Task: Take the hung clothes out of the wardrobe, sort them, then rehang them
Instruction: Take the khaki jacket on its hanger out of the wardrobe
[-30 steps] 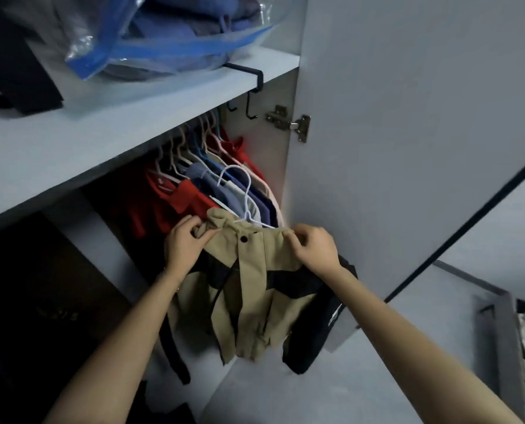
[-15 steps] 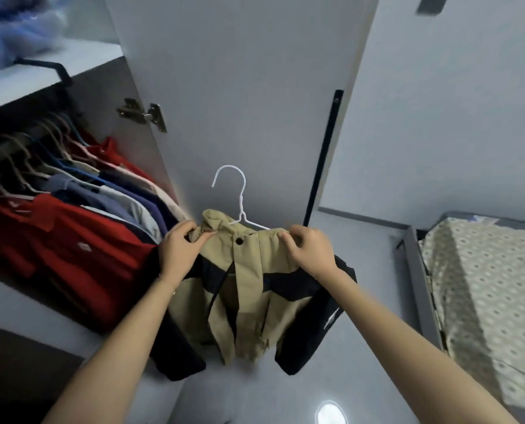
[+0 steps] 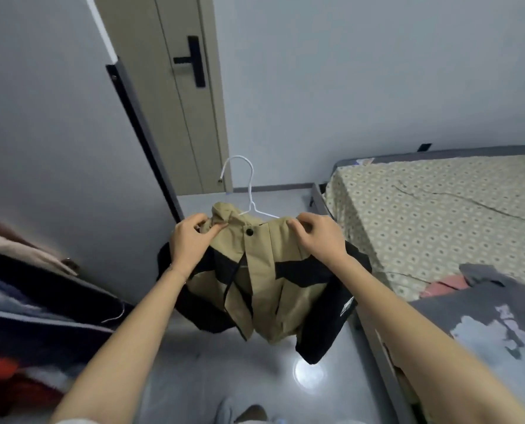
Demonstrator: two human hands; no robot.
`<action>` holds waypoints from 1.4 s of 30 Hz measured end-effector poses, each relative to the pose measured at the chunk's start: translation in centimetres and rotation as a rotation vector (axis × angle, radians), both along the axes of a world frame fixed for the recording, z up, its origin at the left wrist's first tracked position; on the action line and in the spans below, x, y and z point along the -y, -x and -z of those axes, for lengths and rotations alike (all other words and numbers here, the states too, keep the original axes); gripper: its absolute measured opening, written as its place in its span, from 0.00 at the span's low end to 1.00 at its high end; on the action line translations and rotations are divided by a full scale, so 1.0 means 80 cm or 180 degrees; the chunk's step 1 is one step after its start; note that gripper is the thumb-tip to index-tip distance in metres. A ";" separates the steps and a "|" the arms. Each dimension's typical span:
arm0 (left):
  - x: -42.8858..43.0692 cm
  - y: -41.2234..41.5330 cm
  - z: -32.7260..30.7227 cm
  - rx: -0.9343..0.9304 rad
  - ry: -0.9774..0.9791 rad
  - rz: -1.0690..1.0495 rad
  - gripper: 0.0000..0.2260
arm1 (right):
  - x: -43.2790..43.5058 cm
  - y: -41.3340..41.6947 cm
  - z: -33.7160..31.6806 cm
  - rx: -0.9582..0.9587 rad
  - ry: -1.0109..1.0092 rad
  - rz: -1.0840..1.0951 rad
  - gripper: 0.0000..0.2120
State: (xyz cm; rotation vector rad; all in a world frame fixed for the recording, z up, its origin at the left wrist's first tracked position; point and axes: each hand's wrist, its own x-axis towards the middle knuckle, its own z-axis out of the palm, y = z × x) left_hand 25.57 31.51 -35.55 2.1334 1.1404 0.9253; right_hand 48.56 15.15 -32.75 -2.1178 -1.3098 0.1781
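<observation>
The jacket (image 3: 264, 270) hangs on its hanger (image 3: 246, 185) in mid-air beside the bed (image 3: 423, 209). The fingers of the left hand (image 3: 191, 243) and right hand (image 3: 319, 240) are clamped on its shoulders. It appears to be out of the wardrobe, so the next move is probably to lay it on the bed for sorting.

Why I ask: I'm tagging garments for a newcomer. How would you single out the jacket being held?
Find the bed with the beige patterned sheet at right; just left of it, the left hand and right hand grip the shoulders of a khaki-and-black jacket on a white wire hanger. The grey printed garment nearby lies on the bed.
</observation>
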 end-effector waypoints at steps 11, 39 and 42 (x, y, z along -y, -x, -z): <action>0.068 -0.264 -0.008 -0.0295 0.0286 0.1273 0.25 | 0.164 -0.152 0.013 -0.0148 0.0116 0.1533 0.19; 0.423 -0.763 -0.068 0.0083 0.0150 0.4171 0.21 | 0.543 -0.336 -0.078 0.0644 0.0014 0.4300 0.14; 0.465 -0.807 -0.059 0.0057 0.0169 0.4238 0.22 | 0.583 -0.380 -0.066 0.0662 0.0009 0.4321 0.14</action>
